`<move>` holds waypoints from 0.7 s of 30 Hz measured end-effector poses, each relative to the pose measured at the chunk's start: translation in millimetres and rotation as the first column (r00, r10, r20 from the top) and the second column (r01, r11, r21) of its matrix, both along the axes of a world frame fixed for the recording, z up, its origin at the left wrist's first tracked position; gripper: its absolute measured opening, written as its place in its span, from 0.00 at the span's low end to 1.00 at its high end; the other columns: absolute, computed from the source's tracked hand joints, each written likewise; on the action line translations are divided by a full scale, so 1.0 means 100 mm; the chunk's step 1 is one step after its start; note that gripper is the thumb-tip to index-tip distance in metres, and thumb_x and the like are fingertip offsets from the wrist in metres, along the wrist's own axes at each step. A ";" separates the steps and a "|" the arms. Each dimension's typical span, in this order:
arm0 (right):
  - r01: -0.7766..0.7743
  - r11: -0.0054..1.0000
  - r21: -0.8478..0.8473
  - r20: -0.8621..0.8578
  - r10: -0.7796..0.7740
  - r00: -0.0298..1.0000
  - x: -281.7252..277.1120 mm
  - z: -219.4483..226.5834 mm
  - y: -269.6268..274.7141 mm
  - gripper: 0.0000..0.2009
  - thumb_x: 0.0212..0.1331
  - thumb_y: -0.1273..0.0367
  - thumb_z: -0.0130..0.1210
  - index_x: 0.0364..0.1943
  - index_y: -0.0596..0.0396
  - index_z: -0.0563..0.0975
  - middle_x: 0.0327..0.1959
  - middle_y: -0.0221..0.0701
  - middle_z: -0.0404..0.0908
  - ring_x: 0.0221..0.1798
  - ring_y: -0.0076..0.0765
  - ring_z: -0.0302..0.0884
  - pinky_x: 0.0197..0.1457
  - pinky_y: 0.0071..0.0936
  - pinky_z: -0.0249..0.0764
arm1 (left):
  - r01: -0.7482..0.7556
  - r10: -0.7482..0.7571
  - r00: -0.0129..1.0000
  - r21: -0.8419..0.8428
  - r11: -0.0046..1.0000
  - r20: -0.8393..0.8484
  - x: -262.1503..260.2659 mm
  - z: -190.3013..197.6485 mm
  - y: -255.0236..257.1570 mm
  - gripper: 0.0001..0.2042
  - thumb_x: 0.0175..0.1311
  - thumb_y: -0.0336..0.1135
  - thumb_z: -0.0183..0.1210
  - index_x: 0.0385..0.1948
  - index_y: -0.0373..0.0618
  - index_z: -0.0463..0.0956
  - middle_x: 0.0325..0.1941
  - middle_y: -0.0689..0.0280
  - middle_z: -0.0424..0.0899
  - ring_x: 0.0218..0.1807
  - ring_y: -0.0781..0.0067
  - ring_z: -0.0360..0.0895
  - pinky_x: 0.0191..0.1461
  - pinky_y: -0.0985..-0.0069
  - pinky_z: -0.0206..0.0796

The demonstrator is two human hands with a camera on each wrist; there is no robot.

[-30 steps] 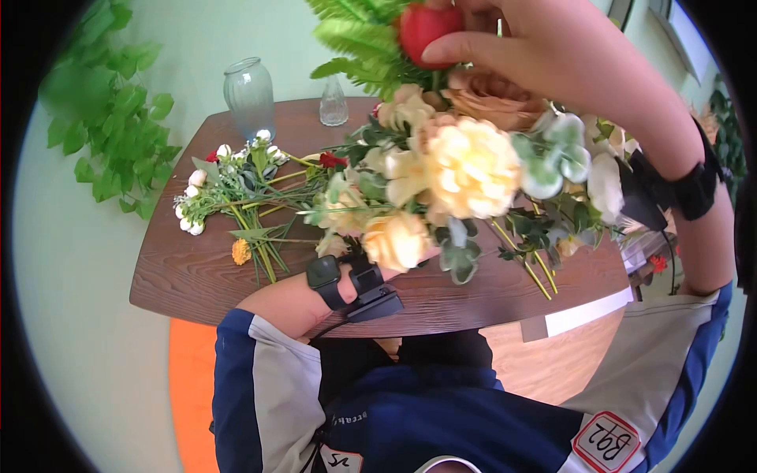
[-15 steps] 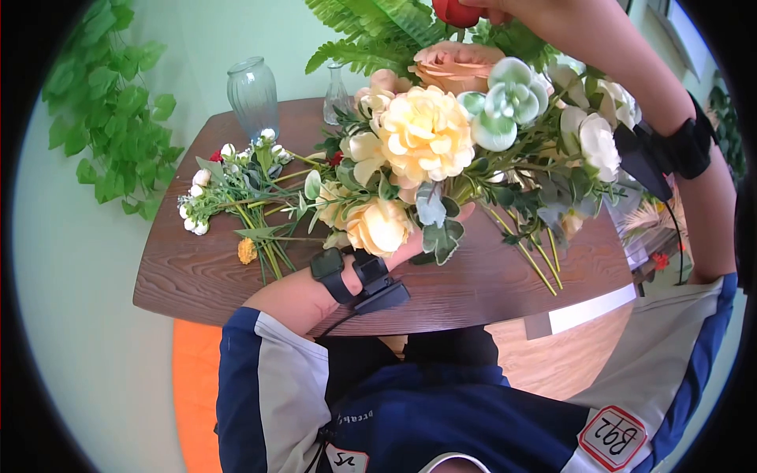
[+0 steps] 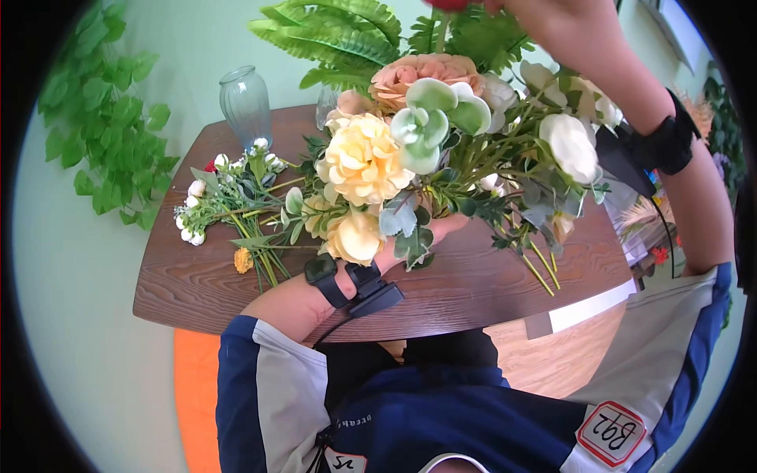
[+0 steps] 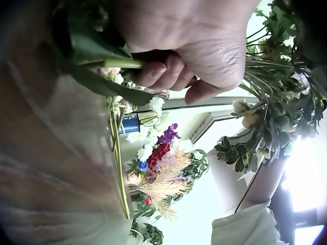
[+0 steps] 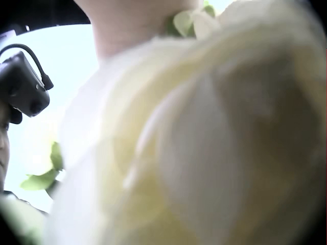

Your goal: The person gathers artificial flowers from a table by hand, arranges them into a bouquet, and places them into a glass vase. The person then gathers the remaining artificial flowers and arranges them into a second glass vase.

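Observation:
My left hand (image 3: 445,229) holds a bouquet of artificial flowers above the table, mostly hidden under the blooms. In the left wrist view its fingers (image 4: 166,71) curl around the green stems. The bouquet has a yellow flower (image 3: 367,158), a peach rose (image 3: 426,77), a green succulent (image 3: 422,134), a white flower (image 3: 569,148) and fern leaves (image 3: 339,35). At the top edge of the head view, my right hand (image 3: 564,27) grips a red rose (image 3: 448,3), mostly cut off by the frame, over the back of the bouquet. Pale petals (image 5: 194,153) fill the right wrist view.
On the brown table (image 3: 197,276) lie small white flowers (image 3: 193,213) and an orange flower (image 3: 243,260). A ribbed glass vase (image 3: 245,106) stands at the back left, with a smaller glass vase (image 3: 326,102) partly behind the bouquet. Ivy (image 3: 102,134) hangs on the left wall.
The bouquet has shifted left and turned, with more of the fern showing. My right hand has risen toward the top edge with the red rose. The left hand still holds the stems.

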State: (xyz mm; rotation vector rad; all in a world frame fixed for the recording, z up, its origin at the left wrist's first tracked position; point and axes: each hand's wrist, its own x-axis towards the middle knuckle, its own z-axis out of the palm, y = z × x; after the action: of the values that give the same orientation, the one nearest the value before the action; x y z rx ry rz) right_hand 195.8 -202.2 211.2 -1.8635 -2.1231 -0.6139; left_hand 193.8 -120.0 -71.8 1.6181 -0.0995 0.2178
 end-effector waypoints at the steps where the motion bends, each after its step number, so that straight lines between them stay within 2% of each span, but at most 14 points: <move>1: -0.022 1.000 0.004 -0.005 0.022 1.000 0.07 0.02 -0.02 0.12 0.54 0.66 0.57 0.37 0.57 0.70 0.27 0.36 0.77 0.28 0.30 0.72 0.31 0.27 0.68 | 0.033 -0.037 0.998 -0.082 0.996 -0.045 0.01 -0.06 0.02 0.16 0.55 0.40 0.58 0.12 0.48 0.64 0.10 0.78 0.59 0.13 0.86 0.50 0.18 0.81 0.38; 2: -0.045 0.999 0.008 -0.008 0.045 0.999 0.14 0.04 -0.03 0.12 0.54 0.66 0.57 0.38 0.57 0.70 0.28 0.36 0.77 0.28 0.30 0.72 0.32 0.27 0.68 | 0.034 -0.038 0.998 -0.080 0.996 -0.045 0.04 -0.11 0.02 0.16 0.55 0.40 0.58 0.12 0.48 0.64 0.10 0.78 0.59 0.13 0.86 0.50 0.18 0.81 0.38; 4: -0.090 0.996 0.010 -0.015 0.090 0.996 0.27 0.10 -0.03 0.13 0.54 0.65 0.57 0.39 0.57 0.70 0.29 0.36 0.77 0.29 0.30 0.73 0.32 0.27 0.68 | 0.049 -0.091 0.980 -0.226 0.973 -0.179 -0.02 0.09 -0.03 0.16 0.57 0.39 0.57 0.12 0.49 0.63 0.10 0.79 0.58 0.13 0.87 0.49 0.17 0.82 0.38; 6: -0.128 0.992 0.020 -0.031 0.129 0.991 0.39 0.10 -0.05 0.13 0.54 0.65 0.56 0.40 0.56 0.70 0.29 0.36 0.77 0.30 0.30 0.73 0.33 0.27 0.68 | 0.041 -0.067 0.988 -0.184 0.982 -0.137 0.07 -0.01 -0.01 0.15 0.59 0.37 0.55 0.13 0.49 0.63 0.10 0.79 0.58 0.13 0.88 0.50 0.16 0.84 0.38; 8: -0.165 0.986 0.032 -0.040 0.166 0.985 0.43 0.08 -0.07 0.14 0.55 0.65 0.56 0.41 0.56 0.70 0.30 0.36 0.78 0.30 0.30 0.73 0.33 0.27 0.69 | 0.023 -0.024 1.000 -0.093 0.995 -0.002 0.11 -0.07 0.00 0.14 0.60 0.37 0.55 0.15 0.49 0.64 0.11 0.79 0.59 0.13 0.89 0.51 0.16 0.85 0.40; 10: -0.203 0.978 0.037 -0.041 0.205 0.978 0.45 0.09 -0.07 0.15 0.55 0.64 0.56 0.42 0.56 0.70 0.31 0.36 0.78 0.31 0.30 0.73 0.34 0.28 0.69 | 0.028 -0.032 0.998 -0.074 0.997 -0.050 0.11 -0.02 -0.01 0.13 0.60 0.36 0.54 0.16 0.50 0.64 0.11 0.79 0.61 0.13 0.88 0.52 0.16 0.84 0.41; 14: -0.261 0.964 0.058 -0.039 0.263 0.964 0.53 0.12 -0.08 0.15 0.55 0.64 0.56 0.44 0.56 0.70 0.32 0.36 0.78 0.32 0.30 0.73 0.35 0.28 0.69 | 0.030 -0.106 0.984 -0.454 0.890 -0.143 0.02 0.13 -0.07 0.14 0.60 0.38 0.55 0.15 0.49 0.64 0.11 0.78 0.58 0.13 0.87 0.50 0.16 0.84 0.40; 16: -0.293 0.956 0.009 0.200 0.285 0.938 0.56 0.14 -0.11 0.25 0.58 0.58 0.52 0.57 0.53 0.61 0.42 0.36 0.76 0.41 0.31 0.72 0.45 0.29 0.68 | 0.011 -0.157 0.971 -0.619 0.786 -0.182 -0.01 0.18 -0.08 0.15 0.61 0.39 0.55 0.15 0.49 0.64 0.10 0.78 0.57 0.13 0.87 0.49 0.17 0.84 0.39; 17: -0.150 0.986 0.071 0.220 0.132 0.967 0.54 0.16 -0.23 0.26 0.58 0.57 0.51 0.57 0.55 0.63 0.42 0.35 0.76 0.43 0.32 0.73 0.50 0.28 0.67 | 0.066 -0.068 0.998 -0.224 0.972 0.001 0.08 -0.01 0.00 0.16 0.61 0.40 0.55 0.15 0.50 0.62 0.09 0.79 0.55 0.11 0.87 0.48 0.16 0.84 0.37; 18: -0.144 0.987 0.074 0.220 0.125 0.968 0.47 0.18 -0.39 0.26 0.58 0.57 0.51 0.57 0.55 0.63 0.42 0.35 0.76 0.43 0.32 0.73 0.50 0.28 0.67 | 0.072 -0.074 0.997 -0.221 0.973 0.000 0.11 -0.06 0.02 0.16 0.61 0.40 0.55 0.15 0.50 0.62 0.09 0.79 0.55 0.11 0.87 0.48 0.16 0.84 0.37; 19: -0.155 0.981 0.115 -0.072 0.164 0.984 0.43 0.20 -0.61 0.23 0.58 0.58 0.52 0.55 0.56 0.66 0.42 0.35 0.76 0.45 0.32 0.72 0.50 0.28 0.67 | 0.051 -0.055 0.998 -0.231 0.972 -0.012 0.15 -0.08 0.03 0.16 0.61 0.41 0.55 0.15 0.51 0.61 0.09 0.79 0.54 0.11 0.87 0.47 0.15 0.83 0.36; 20: -0.160 0.974 0.158 -0.356 0.207 0.911 0.44 0.21 -0.79 0.21 0.58 0.59 0.52 0.52 0.56 0.68 0.42 0.34 0.76 0.47 0.32 0.72 0.51 0.28 0.66 | 0.024 -0.031 0.999 -0.244 0.969 -0.025 0.17 -0.09 0.04 0.17 0.61 0.41 0.55 0.15 0.52 0.61 0.08 0.80 0.53 0.10 0.87 0.47 0.15 0.83 0.35; 21: -0.261 0.877 0.403 -0.196 0.361 0.912 0.71 0.09 -0.89 0.19 0.57 0.61 0.53 0.50 0.58 0.70 0.43 0.34 0.77 0.47 0.32 0.72 0.49 0.28 0.67 | 0.031 -0.036 0.999 -0.261 0.965 -0.012 0.18 -0.10 0.05 0.16 0.61 0.40 0.55 0.15 0.53 0.60 0.08 0.80 0.53 0.09 0.87 0.46 0.14 0.83 0.35</move>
State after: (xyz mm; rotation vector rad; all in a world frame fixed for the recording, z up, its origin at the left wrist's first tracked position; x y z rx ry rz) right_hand 266.8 -291.4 220.1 -1.2826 -1.9137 -0.5972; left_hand 212.1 -114.7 -81.5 1.3549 -0.0814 0.1830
